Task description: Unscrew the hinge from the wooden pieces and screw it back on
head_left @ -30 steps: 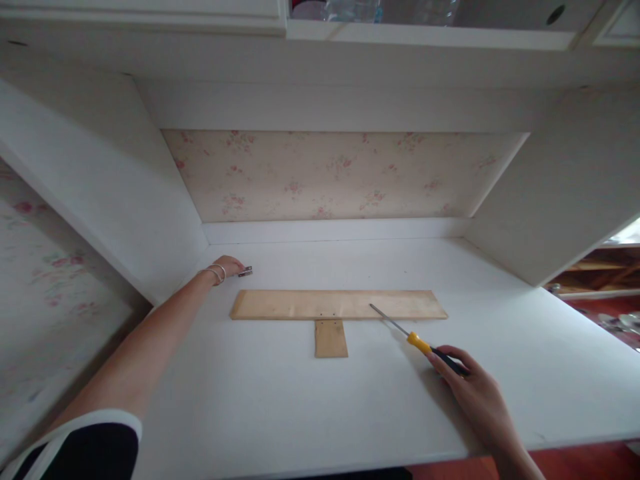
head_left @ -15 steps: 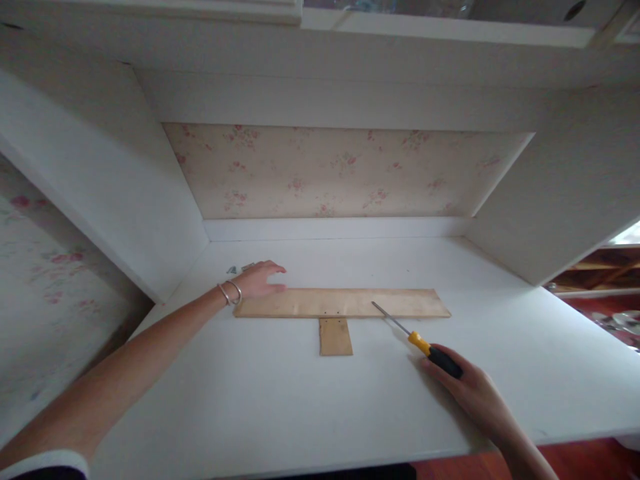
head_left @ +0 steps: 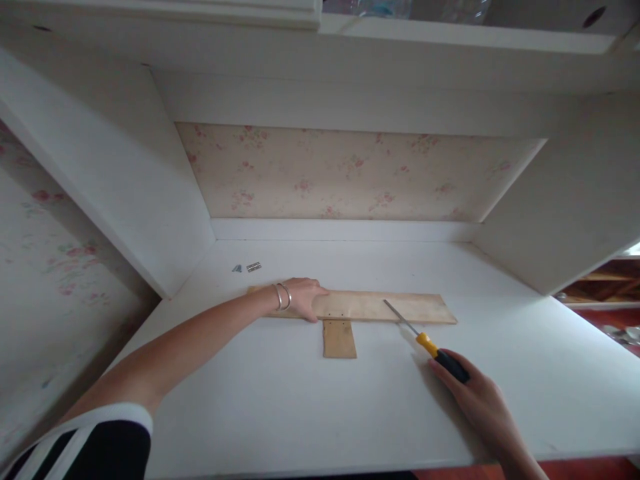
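I see the left hand (head_left: 306, 298) flat on the long wood strip (head_left: 380, 307), not gripping. Right hand (head_left: 475, 398) grips the screwdriver (head_left: 429, 346), tip over the strip's right half, possibly touching. Strip runs left-right on the white desk (head_left: 300, 400); open room in front.

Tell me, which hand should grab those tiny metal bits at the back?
Probably the left hand: it rests on the long board, nearer the metal bits. The right hand holds the screwdriver.
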`<state>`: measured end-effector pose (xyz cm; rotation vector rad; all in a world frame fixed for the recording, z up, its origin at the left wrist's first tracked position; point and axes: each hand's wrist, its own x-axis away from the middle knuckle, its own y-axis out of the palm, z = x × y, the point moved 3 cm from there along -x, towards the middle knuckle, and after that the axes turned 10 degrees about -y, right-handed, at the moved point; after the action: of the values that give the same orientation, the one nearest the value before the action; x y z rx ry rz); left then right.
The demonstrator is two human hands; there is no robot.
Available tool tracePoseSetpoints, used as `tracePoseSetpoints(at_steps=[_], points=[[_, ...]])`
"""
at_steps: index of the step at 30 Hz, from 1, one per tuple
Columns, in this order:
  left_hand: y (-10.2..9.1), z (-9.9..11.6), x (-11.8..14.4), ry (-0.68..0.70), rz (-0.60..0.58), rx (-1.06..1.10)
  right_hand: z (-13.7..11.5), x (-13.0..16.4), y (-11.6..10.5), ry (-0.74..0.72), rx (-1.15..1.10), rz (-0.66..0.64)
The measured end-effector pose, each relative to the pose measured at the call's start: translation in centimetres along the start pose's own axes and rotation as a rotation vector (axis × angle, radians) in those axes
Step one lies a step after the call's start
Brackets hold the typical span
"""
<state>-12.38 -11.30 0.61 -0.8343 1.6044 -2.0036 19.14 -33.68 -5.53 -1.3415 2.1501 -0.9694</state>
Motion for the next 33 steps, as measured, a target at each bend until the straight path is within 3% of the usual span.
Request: tracePoseSetpoints(at_steps=[4, 7, 13, 18, 27, 30, 33], points=[[-1.0, -0.6, -0.7, 0.003, 0.009, -0.025, -0.1, 0.0, 0.0, 0.018, -0.020, -0.015], [-2.3, -2.5, -1.5, -0.017, 0.048, -0.044, -0.4, 0.2, -0.2, 0.023, -0.034, -0.004], [-4.6, -9.6, -3.5, -0.149, 0.049, -0.112, -0.6, 0.2, -0.4, 0.019, -0.022, -0.001], [-5.7, -15.6, -4.2, -0.278, -0.029, -0.181, -0.2, 0.0, -0.1, 0.020, -0.013, -0.035], [-4.4, -24.5, -4.4, -0.488, -0.078, -0.153, 1.2, -0.8, 0.5, 0.023, -0.039, -0.040], [-3.9, -25.9, -3.9, -0.531, -0.084, -0.149, 1.2, -0.9, 0.6, 0.033, -0.025, -0.032], [-4.0, -25.5, -3.1, -0.529, -0.031, -0.190, 1.0, -0.9, 0.6, 0.026, -0.014, -0.013]])
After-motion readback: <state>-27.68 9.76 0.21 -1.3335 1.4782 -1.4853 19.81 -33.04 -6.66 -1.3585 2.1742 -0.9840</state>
